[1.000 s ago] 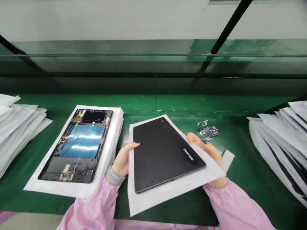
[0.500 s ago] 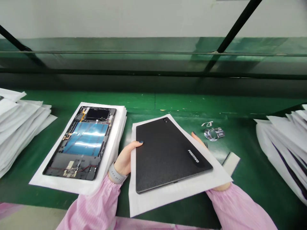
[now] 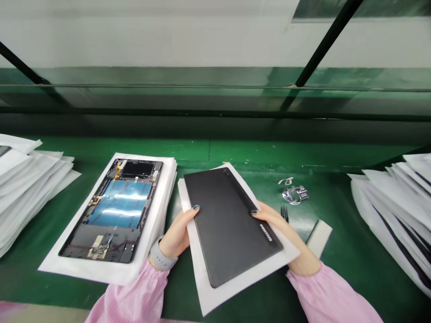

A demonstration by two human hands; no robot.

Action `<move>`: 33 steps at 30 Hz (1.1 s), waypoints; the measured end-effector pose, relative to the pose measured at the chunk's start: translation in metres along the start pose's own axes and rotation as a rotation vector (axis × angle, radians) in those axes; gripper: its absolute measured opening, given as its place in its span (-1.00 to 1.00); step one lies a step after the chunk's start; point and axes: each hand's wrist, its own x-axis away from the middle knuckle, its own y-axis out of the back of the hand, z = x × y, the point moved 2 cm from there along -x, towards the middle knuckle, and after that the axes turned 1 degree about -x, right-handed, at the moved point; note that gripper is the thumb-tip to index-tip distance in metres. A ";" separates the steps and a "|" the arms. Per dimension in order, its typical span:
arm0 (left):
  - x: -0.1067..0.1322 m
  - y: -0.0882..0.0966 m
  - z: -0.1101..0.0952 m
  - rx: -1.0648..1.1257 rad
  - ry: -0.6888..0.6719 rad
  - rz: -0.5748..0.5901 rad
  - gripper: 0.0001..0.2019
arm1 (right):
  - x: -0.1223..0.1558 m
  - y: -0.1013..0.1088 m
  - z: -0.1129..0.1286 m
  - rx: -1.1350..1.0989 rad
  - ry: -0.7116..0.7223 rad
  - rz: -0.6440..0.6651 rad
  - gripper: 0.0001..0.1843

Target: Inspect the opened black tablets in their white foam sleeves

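Turned clockwise, the tablet [image 3: 229,224] lies diagonally, camera-end away.

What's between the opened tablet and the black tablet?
The head view shows the left hand and the white sheet it holds, which lies under the black tablet.

Pink striped sleeves [image 3: 129,294], grey wristband [image 3: 163,255], dark-blue nails [image 3: 195,207].

From my station, the tablet [image 3: 229,224] lies on a foam sheet [image 3: 202,278] at centre, over the surface [image 3: 269,154]. At 9 o'clock, an opened tablet [image 3: 114,211] rests on a stack of foam sheets [image 3: 101,271], with a left pile of wrapped sheets [image 3: 30,188] beyond it. A right pile of wrapped sheets [image 3: 390,211] sits at 3 o'clock, a small clear part [image 3: 294,195] at 2 o'clock, and a white block [image 3: 319,237] nearer, just before that pile.
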 end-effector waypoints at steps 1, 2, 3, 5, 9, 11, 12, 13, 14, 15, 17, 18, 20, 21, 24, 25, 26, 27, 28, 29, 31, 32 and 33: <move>0.003 -0.002 0.000 -0.011 -0.046 0.033 -0.62 | 0.000 -0.006 0.001 -0.047 -0.034 0.028 -0.62; 0.006 -0.004 -0.001 -0.023 -0.087 0.073 -0.57 | 0.001 -0.011 0.000 -0.103 -0.066 0.064 -0.63; 0.010 -0.005 -0.001 -0.036 -0.122 0.116 -0.54 | 0.002 -0.017 -0.002 -0.157 -0.088 0.106 -0.64; 0.015 -0.007 -0.001 -0.067 -0.174 0.194 -0.54 | 0.004 -0.026 -0.008 -0.244 -0.116 0.202 -0.63; 0.019 -0.004 0.003 -0.130 -0.190 0.307 -0.51 | 0.006 -0.038 -0.024 -0.284 -0.157 0.368 -0.62; 0.018 0.000 0.006 -0.152 -0.175 0.340 -0.45 | 0.006 -0.041 -0.029 -0.299 -0.170 0.415 -0.62; 0.017 0.003 0.008 -0.162 -0.167 0.345 -0.45 | 0.006 -0.042 -0.029 -0.304 -0.169 0.428 -0.63; 0.016 0.005 0.009 -0.171 -0.163 0.345 -0.45 | 0.006 -0.043 -0.029 -0.306 -0.160 0.434 -0.63; 0.015 0.007 0.010 -0.178 -0.163 0.339 -0.47 | 0.005 -0.043 -0.028 -0.303 -0.148 0.435 -0.62; 0.014 0.008 0.010 -0.184 -0.164 0.331 -0.49 | 0.005 -0.043 -0.027 -0.296 -0.134 0.430 -0.62; 0.013 0.010 0.011 -0.192 -0.178 0.315 -0.53 | 0.005 -0.043 -0.025 -0.279 -0.104 0.405 -0.61; 0.013 0.010 0.011 -0.192 -0.192 0.309 -0.52 | 0.005 -0.042 -0.024 -0.273 -0.086 0.386 -0.59; 0.014 0.011 0.011 -0.186 -0.230 0.295 -0.47 | 0.005 -0.040 -0.022 -0.251 -0.037 0.338 -0.57; 0.015 0.012 0.011 -0.182 -0.251 0.283 -0.43 | 0.004 -0.038 -0.021 -0.233 0.005 0.302 -0.55; 0.016 0.015 0.011 -0.178 -0.301 0.214 -0.37 | 0.000 -0.028 -0.020 -0.152 0.196 0.122 -0.48; 0.016 0.015 0.011 -0.181 -0.311 0.193 -0.39 | -0.002 -0.023 -0.021 -0.123 0.270 0.046 -0.46; 0.015 0.015 0.011 -0.193 -0.327 0.166 -0.43 | -0.004 -0.019 -0.022 -0.093 0.337 -0.028 -0.44; 0.013 0.015 0.011 -0.217 -0.352 0.130 -0.47 | -0.005 -0.015 -0.024 -0.059 0.393 -0.092 -0.43; 0.011 0.015 0.011 -0.244 -0.385 0.077 -0.52 | -0.006 -0.011 -0.027 -0.019 0.440 -0.142 -0.43; 0.009 0.015 0.011 -0.268 -0.417 0.013 -0.55 | -0.007 -0.008 -0.030 0.028 0.482 -0.183 -0.43; 0.003 0.015 0.011 -0.301 -0.466 -0.117 -0.62 | -0.007 -0.003 -0.036 0.142 0.558 -0.256 -0.46; 0.000 0.016 0.011 -0.304 -0.476 -0.160 -0.63 | -0.007 0.000 -0.040 0.203 0.597 -0.291 -0.49; -0.002 0.016 0.012 -0.301 -0.476 -0.178 -0.64 | -0.007 0.003 -0.043 0.263 0.627 -0.312 -0.52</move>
